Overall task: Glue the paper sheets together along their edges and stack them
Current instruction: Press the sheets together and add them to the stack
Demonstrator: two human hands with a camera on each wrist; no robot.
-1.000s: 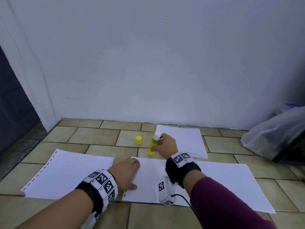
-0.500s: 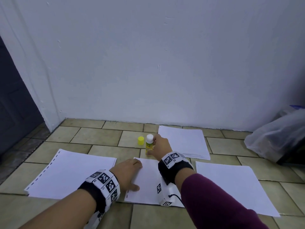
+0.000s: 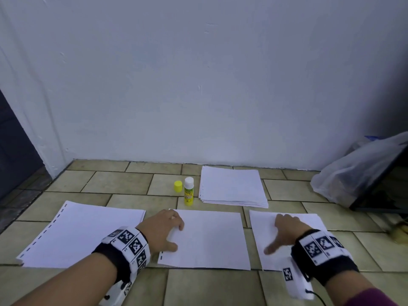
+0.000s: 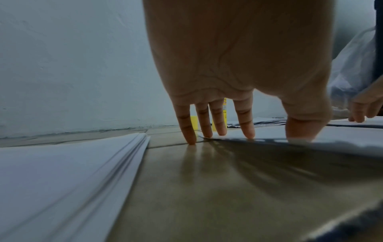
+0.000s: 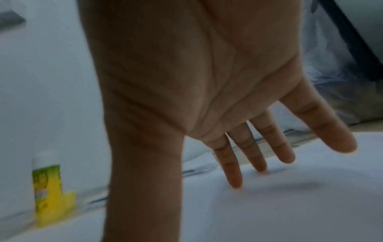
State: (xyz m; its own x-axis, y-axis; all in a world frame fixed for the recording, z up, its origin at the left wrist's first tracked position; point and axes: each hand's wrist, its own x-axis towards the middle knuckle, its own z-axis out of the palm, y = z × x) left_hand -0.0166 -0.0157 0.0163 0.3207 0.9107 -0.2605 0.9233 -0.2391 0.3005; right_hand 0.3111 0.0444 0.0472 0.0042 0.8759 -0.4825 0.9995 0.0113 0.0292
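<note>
A plain white paper sheet (image 3: 209, 237) lies flat on the beige tiled floor (image 3: 123, 182), near its front edge. The left hand (image 3: 162, 230) rests straight, spread fingers (image 4: 246, 127) on that sheet's left edge. A second white sheet (image 3: 309, 224) lies just right of it, apart by a strip of tile; the right hand (image 3: 284, 233) hovers over it, fingers (image 5: 234, 173) extended and holding nothing. Behind stand an uncapped yellow glue stick (image 3: 188, 193), its round yellow cap (image 3: 178, 186), and a thin white paper stack (image 3: 231, 186) by the wall. A thicker perforated-edge paper stack (image 3: 81, 235) lies left.
</note>
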